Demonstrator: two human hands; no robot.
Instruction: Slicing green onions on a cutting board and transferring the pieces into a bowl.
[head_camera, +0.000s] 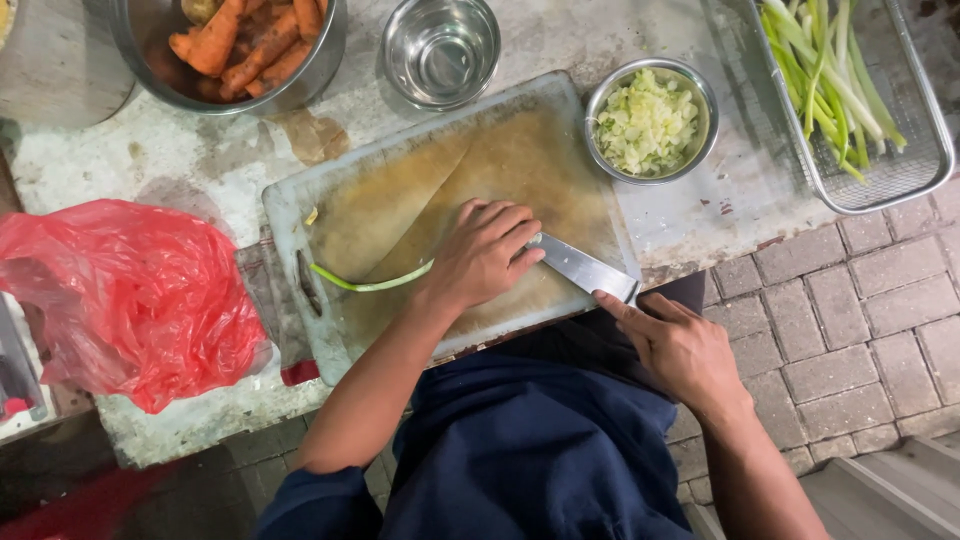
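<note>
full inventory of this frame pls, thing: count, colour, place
cutting board: 1, stained pale, centre
knife: 1, steel blade, board's right edge
green stalk: 1, on board
bowl of chopped greens: 1, steel, board's top right
water bowl: 1, steel, top centre
carrot bowl: 1, steel, orange carrots, top left
wire basket: 1, green stalks, top right
plastic bag: 1, red, left
left hand: holding stalk on board
right hand: on knife
</note>
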